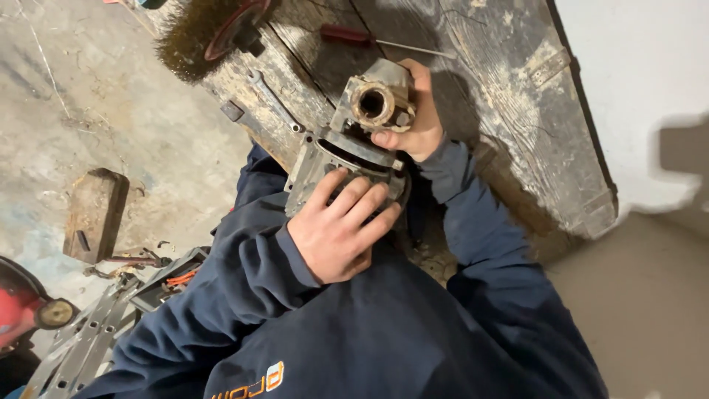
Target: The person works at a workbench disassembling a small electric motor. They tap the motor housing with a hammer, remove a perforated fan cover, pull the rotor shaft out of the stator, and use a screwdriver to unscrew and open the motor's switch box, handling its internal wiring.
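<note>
Wooden bench [509, 111]: worn, scratched planks with metal corner straps, lying under and beyond both sets of fingers; the surface is rough and gritty.
Floor [88, 111]: stained concrete out past the left fingers, with a wood block [94, 214] lying on it.
Metal housing [354, 140]: grey cast part with a rusty round bore at its upper end, held between the two hands at the bench edge. It looks heavy, rigid and dusty rather than slippery; the flat flange and the blocky upper body seem the safest places to hold.
Left hand [336, 233]: fingers spread and pressed over the lower curved flange, gripping it.
Right hand [417, 118]: fingers wrapped round the upper block, thumb just below the bore.
Wire brush wheel [188, 37]: beyond the fingertips, at the far end of the bench.
Spanner [275, 102]: flat on the bench, just beyond the left fingertips.
Screwdriver [369, 38]: red handle, farther up than the right fingers.
</note>
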